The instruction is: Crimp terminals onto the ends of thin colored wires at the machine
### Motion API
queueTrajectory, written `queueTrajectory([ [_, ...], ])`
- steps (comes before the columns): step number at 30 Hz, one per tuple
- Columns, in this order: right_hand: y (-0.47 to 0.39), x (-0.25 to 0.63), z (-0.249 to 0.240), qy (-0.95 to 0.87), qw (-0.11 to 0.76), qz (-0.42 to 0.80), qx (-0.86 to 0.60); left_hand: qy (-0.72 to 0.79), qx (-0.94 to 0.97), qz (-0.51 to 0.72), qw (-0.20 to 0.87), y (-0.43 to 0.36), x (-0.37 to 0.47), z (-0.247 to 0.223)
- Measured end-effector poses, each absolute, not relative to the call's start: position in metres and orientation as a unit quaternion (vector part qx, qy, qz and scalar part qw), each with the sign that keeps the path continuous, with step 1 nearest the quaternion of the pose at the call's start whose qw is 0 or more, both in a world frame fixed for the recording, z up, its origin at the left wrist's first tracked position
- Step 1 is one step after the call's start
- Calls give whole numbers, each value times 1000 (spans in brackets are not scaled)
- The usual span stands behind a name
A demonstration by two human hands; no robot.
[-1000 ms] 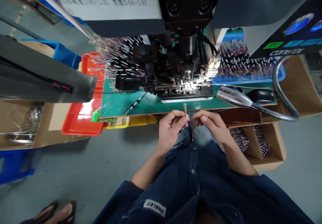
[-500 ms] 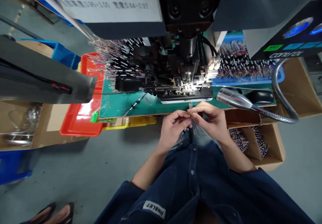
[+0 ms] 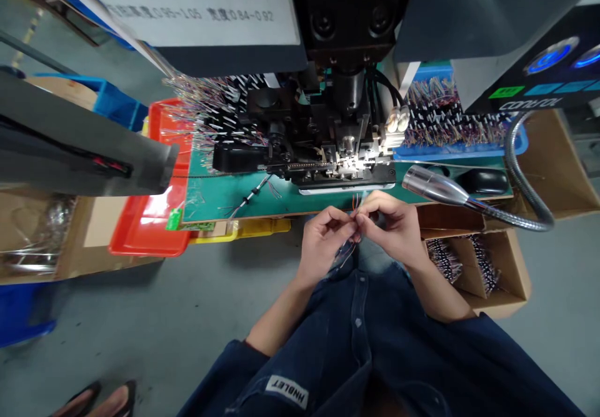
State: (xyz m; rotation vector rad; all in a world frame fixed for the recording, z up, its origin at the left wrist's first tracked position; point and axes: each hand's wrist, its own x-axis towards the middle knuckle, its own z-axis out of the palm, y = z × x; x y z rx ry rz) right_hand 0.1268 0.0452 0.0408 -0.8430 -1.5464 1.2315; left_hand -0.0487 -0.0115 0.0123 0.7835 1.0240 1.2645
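Observation:
Thin coloured wires (image 3: 354, 202) stick up between the fingertips of both hands, in front of the bench edge. My left hand (image 3: 323, 242) pinches the wires from the left, and more wire ends hang below its fingers. My right hand (image 3: 391, 226) pinches them from the other side, its fingertips meeting those of the left. Just beyond the hands stands a crimping machine (image 3: 349, 135), its working area brightly lit. A wire harness with black bands (image 3: 253, 195) lies on the green bench top (image 3: 215, 195), left of the hands.
A gooseneck lamp (image 3: 438, 185) reaches in from the right. Bundled wires fill a blue tray (image 3: 459, 150) and a cardboard box (image 3: 510, 273). A red tray (image 3: 150, 236) stands at the left. A person's feet (image 3: 110, 401) show at lower left.
The fingertips have shifted slightly on the wires, and an orange wire now shows at the top. Both hands stay in about the same place; the view has moved a little.

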Motion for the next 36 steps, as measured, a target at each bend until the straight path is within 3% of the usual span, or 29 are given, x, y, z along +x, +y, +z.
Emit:
queueTrajectory([
  [5,50,127,41,-574,534,502,-365,451,358,527,625,-12,-50,20],
  [12,44,129,35,-594,454,579,-325,425,298,558,647,-8,-49,9],
  [17,47,127,40,-625,459,544,-321,436,351,541,627,-8,-51,14],
  [23,57,122,46,-577,524,510,-364,433,423,521,601,-10,-60,22],
  [30,56,118,52,-615,514,495,-336,437,462,537,554,-1,-62,22],
  [36,58,122,47,-608,504,519,-328,432,367,573,592,5,-55,24],
])
